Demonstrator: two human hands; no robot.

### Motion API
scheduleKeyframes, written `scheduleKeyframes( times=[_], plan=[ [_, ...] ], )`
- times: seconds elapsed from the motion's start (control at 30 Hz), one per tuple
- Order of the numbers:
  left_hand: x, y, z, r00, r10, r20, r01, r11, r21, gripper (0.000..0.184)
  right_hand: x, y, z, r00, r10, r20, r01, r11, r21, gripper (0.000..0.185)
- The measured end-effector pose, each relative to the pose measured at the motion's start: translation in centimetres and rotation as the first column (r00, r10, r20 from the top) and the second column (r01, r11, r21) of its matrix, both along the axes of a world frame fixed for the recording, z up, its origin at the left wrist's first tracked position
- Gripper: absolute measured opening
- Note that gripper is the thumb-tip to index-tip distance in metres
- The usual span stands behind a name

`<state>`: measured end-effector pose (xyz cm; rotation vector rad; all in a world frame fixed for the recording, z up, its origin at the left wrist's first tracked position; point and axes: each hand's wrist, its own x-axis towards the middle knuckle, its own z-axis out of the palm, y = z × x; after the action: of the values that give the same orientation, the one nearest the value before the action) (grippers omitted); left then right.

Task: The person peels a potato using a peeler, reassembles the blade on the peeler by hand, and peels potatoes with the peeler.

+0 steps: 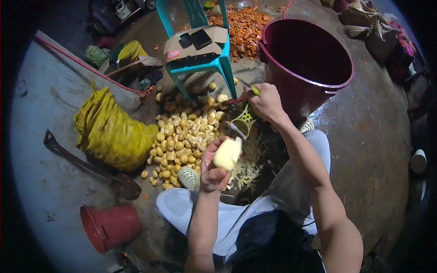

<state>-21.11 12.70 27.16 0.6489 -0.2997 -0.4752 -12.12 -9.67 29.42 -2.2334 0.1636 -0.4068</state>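
Note:
My left hand (214,168) is wrapped round a pale peeled potato (226,154), held up above the pile. My right hand (265,103) is closed on a green peeler (246,119); its forked head points down toward the potato, a short gap away. A green end (255,90) sticks out above that fist, beside a thin dark piece I cannot make out. Beneath both hands lies a heap of potatoes (175,145), and pale peelings (248,170) are scattered on the floor between my feet.
A yellow sack (111,129) leans left of the heap, near a shovel (86,161) and a red bucket (111,226). A teal chair (195,67) bearing cardboard stands ahead. The big maroon tub (296,82) stands right of it, with orange scraps (246,29) behind.

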Motion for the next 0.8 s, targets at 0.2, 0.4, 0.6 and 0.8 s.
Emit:
scheduleKeyframes(
  times=[0.2, 0.4, 0.6, 0.8],
  plan=[
    [-0.2, -0.9, 0.4, 0.991, 0.127, -0.042, -0.126, 0.991, 0.040, 0.090, -2.7, 2.0, 2.2, 0.927, 0.172, 0.332, -0.180, 0.984, -0.006, 0.028],
    [0.0, -0.5, 0.2, 0.999, 0.033, -0.034, -0.038, 0.991, -0.132, 0.087, -0.9, 0.1, 0.6, 0.999, -0.032, 0.017, 0.029, 0.989, 0.145, 0.043],
    [-0.6, -0.9, 0.7, 0.984, 0.174, 0.029, -0.176, 0.980, 0.094, 0.091, -1.7, 1.3, 1.4, 0.950, 0.110, 0.291, -0.102, 0.994, -0.045, 0.036],
    [-0.3, -0.7, 0.9, 0.979, 0.162, -0.128, -0.168, 0.985, -0.043, 0.083, -2.4, 1.8, 2.6, 0.983, 0.140, 0.117, -0.158, 0.975, 0.155, 0.038]
  ],
)
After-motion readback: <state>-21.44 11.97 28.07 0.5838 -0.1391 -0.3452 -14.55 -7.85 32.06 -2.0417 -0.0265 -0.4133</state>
